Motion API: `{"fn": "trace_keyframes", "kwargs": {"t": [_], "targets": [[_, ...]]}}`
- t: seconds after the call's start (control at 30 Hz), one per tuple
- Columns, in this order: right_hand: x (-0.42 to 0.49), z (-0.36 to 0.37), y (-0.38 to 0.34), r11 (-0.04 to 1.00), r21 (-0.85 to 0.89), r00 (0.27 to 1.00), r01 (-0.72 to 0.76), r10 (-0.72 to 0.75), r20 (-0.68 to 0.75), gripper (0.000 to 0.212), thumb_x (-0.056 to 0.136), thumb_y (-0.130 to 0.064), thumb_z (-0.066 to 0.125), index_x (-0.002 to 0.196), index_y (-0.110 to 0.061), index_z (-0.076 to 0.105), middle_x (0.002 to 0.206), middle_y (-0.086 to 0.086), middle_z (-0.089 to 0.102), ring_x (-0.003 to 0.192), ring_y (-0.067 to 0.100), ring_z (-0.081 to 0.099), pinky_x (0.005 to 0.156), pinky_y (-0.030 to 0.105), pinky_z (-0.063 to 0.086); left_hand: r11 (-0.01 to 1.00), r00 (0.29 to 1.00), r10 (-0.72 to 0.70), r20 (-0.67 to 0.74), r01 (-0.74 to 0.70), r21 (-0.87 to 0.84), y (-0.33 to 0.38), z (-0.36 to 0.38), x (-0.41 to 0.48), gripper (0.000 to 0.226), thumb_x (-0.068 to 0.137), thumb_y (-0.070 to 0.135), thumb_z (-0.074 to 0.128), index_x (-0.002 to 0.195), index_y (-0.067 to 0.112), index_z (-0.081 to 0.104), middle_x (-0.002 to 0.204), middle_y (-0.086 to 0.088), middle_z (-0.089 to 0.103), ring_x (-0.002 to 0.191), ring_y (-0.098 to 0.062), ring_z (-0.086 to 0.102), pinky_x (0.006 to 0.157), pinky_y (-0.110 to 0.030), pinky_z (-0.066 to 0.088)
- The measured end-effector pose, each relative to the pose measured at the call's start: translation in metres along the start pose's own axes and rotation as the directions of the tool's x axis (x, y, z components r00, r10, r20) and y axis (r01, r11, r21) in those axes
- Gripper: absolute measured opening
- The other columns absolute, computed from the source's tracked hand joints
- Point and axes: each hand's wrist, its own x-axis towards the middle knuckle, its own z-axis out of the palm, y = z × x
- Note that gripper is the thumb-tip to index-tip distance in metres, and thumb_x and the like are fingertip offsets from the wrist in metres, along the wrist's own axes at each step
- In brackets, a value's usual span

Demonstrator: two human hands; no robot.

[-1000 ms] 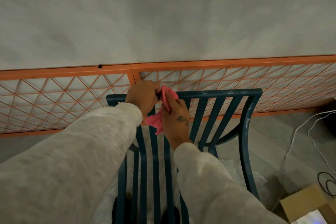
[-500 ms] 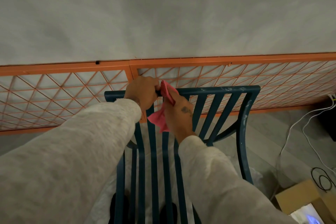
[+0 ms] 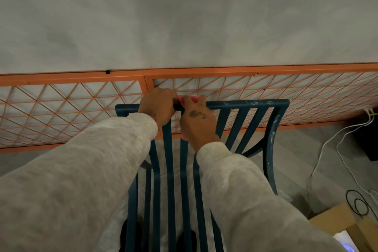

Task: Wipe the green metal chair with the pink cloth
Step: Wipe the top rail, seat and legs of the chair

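1. Orange lattice fence (image 3: 61,108) stands beyond the green chair (image 3: 270,149).
2. My left hand (image 3: 158,106) grips its top rail (image 3: 245,103).
3. My right hand (image 3: 197,120) clamps the pink cloth (image 3: 194,99) over that rail, alongside.

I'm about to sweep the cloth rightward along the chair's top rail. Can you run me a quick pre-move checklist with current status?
1. Pink cloth held by the right hand against the top rail: ok.
2. Left hand grips the top rail, steadying the chair: ok.
3. Rail to the right of the hands free of obstacles: ok.
4. That stretch of rail clean: not ok, pale smears show on it.
5. All chair feet planted on the floor: cannot tell, mostly out of view.
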Motion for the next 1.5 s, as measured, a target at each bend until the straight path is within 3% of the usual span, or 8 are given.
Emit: {"fn": "trace_keyframes", "kwargs": {"t": [0.23,0.4,0.5,0.7,0.97,1.17,1.3,1.5], "targets": [[-0.004,-0.014,0.033,0.981,-0.067,0.983,-0.183,0.181,-0.036,0.046,0.098,-0.01,0.051,0.142,-0.022,0.043,0.129,0.015,0.045,0.099,0.037,0.064,0.082,0.042,0.055,1.0,1.0,0.016,0.013,-0.016,0.002,-0.001,0.002,0.003,0.018,0.091,0.014,0.062,0.107,0.017,0.071,0.107,-0.003,0.069,0.096,-0.025,0.064,0.075,-0.031,0.045],[-0.012,0.002,-0.003,0.998,0.068,0.999,-0.007,0.005,0.035,0.049,0.096,-0.011,0.056,0.142,-0.023,0.042,0.132,0.013,0.045,0.099,0.035,0.065,0.085,0.039,0.055,1.0,1.0,0.017,-0.004,-0.017,0.023,-0.002,0.001,0.002,0.011,0.09,0.014,0.061,0.087,0.021,0.068,0.084,0.0,0.066,0.077,-0.023,0.063,0.067,-0.034,0.049],[-0.007,-0.007,0.021,0.997,0.083,0.994,0.005,-0.014,0.108,0.063,0.091,-0.008,0.063,0.147,-0.029,0.04,0.136,0.007,0.045,0.109,0.033,0.061,0.093,0.043,0.054,1.0,1.0,0.015,0.001,-0.015,0.008,-0.001,0.001,0.001,0.013,0.091,0.013,0.061,0.096,0.02,0.071,0.093,-0.001,0.069,0.08,-0.019,0.059,0.068,-0.029,0.041],[0.001,-0.022,0.044,0.979,0.0,0.978,-0.206,0.206,-0.044,0.039,0.098,-0.012,0.05,0.136,-0.019,0.049,0.126,0.013,0.049,0.097,0.038,0.065,0.078,0.039,0.054,1.0,1.0,0.011,0.017,-0.011,-0.003,-0.002,0.003,0.003,0.019,0.092,0.014,0.062,0.108,0.018,0.07,0.108,-0.003,0.069,0.096,-0.024,0.063,0.075,-0.028,0.043],[-0.007,-0.01,0.017,0.994,0.106,0.996,0.008,-0.017,0.083,0.048,0.098,-0.011,0.049,0.143,-0.029,0.044,0.132,0.011,0.048,0.104,0.038,0.062,0.09,0.047,0.055,0.999,1.0,0.008,0.002,-0.008,0.033,0.002,0.001,0.002,0.011,0.092,0.016,0.062,0.096,0.019,0.071,0.092,-0.003,0.069,0.077,-0.02,0.059,0.067,-0.03,0.042],[-0.008,-0.004,0.037,0.962,0.164,0.972,-0.219,0.23,-0.051,0.051,0.096,-0.008,0.05,0.145,-0.024,0.044,0.132,0.012,0.051,0.104,0.038,0.064,0.088,0.051,0.056,1.0,1.0,0.009,0.014,-0.009,0.005,0.0,0.003,0.001,0.018,0.092,0.016,0.063,0.108,0.017,0.071,0.106,-0.003,0.069,0.094,-0.023,0.064,0.076,-0.03,0.046],[-0.024,0.017,0.013,0.978,0.207,0.999,-0.033,0.031,0.013,0.077,0.088,-0.004,0.067,0.154,-0.024,0.033,0.145,0.014,0.047,0.11,0.038,0.064,0.094,0.048,0.056,1.0,1.0,-0.003,0.002,0.003,0.027,0.001,0.001,0.001,0.012,0.091,0.016,0.062,0.099,0.019,0.071,0.097,-0.002,0.07,0.084,-0.024,0.064,0.073,-0.033,0.051],[-0.014,0.008,0.054,0.959,0.275,0.99,-0.067,0.097,-0.099,0.046,0.102,-0.018,0.046,0.144,-0.036,0.044,0.116,0.009,0.062,0.09,0.03,0.066,0.076,0.049,0.061,1.0,1.0,-0.005,0.006,0.005,-0.014,0.0,0.003,0.001,0.018,0.092,0.015,0.062,0.107,0.019,0.071,0.105,-0.002,0.069,0.094,-0.023,0.063,0.075,-0.029,0.043]]}}
